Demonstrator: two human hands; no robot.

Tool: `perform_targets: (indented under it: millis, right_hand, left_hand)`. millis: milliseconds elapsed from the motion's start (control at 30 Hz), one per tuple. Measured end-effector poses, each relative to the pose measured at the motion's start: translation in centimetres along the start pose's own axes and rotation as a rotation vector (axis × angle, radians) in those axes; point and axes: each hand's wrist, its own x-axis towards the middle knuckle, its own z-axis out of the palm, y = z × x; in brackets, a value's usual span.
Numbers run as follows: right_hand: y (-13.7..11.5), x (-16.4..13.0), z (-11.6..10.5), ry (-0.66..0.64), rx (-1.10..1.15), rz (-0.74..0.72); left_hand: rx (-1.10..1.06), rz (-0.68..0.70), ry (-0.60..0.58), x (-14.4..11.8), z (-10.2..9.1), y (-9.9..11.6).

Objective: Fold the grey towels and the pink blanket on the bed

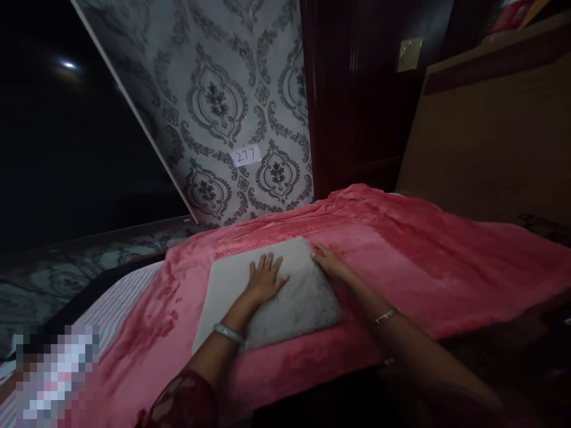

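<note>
A folded grey fluffy cloth [303,303] lies flat on a pink fleece blanket [423,249] spread over a bed. My left hand [265,277] rests palm down on the middle of the cloth, fingers spread. My right hand [328,261] touches the cloth's far right edge, fingertips at its corner; whether it pinches the edge is hard to tell. Both wrists wear bangles.
A striped sheet [111,303] shows at the bed's left. Patterned grey wallpaper [223,101] with a small "277" label [246,156] stands behind. A dark wooden door [352,95] and a brown headboard [491,137] are at the right. The left of the room is dark.
</note>
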Motion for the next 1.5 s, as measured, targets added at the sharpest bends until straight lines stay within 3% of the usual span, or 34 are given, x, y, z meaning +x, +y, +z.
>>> perform_targets:
  millis: [133,400,567,733,833,933,1067,1200,1333,1500]
  right_hand:
    - [-1.1,2.6,1.5,0.034,-0.042,0.033]
    - [0.8,2.0,4.1,0.141,-0.091,-0.068]
    - [0.8,1.6,4.1,0.164,-0.144,-0.09]
    - [0.5,1.5,4.0,0.162,-0.18,-0.074]
    - [0.7,1.4,3.9,0.198,-0.159,-0.08]
    - [0.7,1.5,3.6,0.201,-0.112,-0.058]
    - [0.2,1.6,3.0,0.159,-0.078,-0.034]
    - [-0.1,0.8,2.2,0.11,-0.056,-0.038]
    - [0.9,-1.8,1.7,0.046,-0.03,-0.084]
    - [2.3,-4.2,1.8,0.059,0.007,-0.156]
  left_hand:
    - [0.041,0.022,0.132,-0.3,1.9,0.4]
    - [0.008,0.064,0.082,1.2,1.1,-1.0]
    - [0.04,-0.06,0.085,1.8,0.7,-5.7]
    - [0.093,-0.339,0.041,-1.1,0.1,-12.7]
    - [0.238,-0.444,0.084,-2.9,-0.7,-14.3]
    - [0.332,-0.419,0.138,-3.8,-1.8,-11.3]
    - [0.138,-0.133,0.083,-4.7,-1.8,-2.3]
    - [-0.035,0.1,0.092,-6.0,0.8,5.5]
    - [-0.03,0.117,0.154,-6.5,3.6,8.0]
    - [0.006,0.133,0.167,-6.4,4.1,7.7]
